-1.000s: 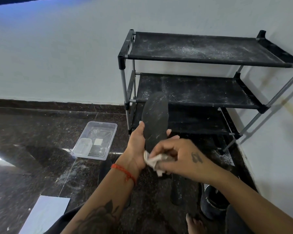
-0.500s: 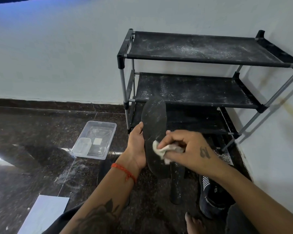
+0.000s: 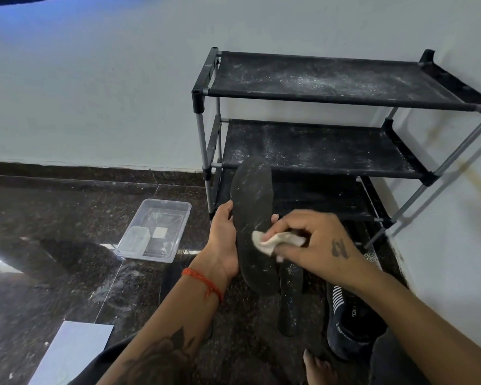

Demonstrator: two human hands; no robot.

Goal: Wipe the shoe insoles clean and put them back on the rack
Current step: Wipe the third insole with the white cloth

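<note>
Head view: your left hand [image 3: 224,240] grips insole [image 3: 254,218] upright; right hand [image 3: 314,240] pinching cloth [image 3: 272,240] has moved up vs 1 s ago. Wiping ongoing, rack [image 3: 345,95] pending.

Pale wall [image 3: 95,79] is running behind; dark speckled polished floor [image 3: 53,232] is reflecting light at left. Clear plastic tray [image 3: 154,230] and white sheet [image 3: 72,354] are lying on it.
</note>
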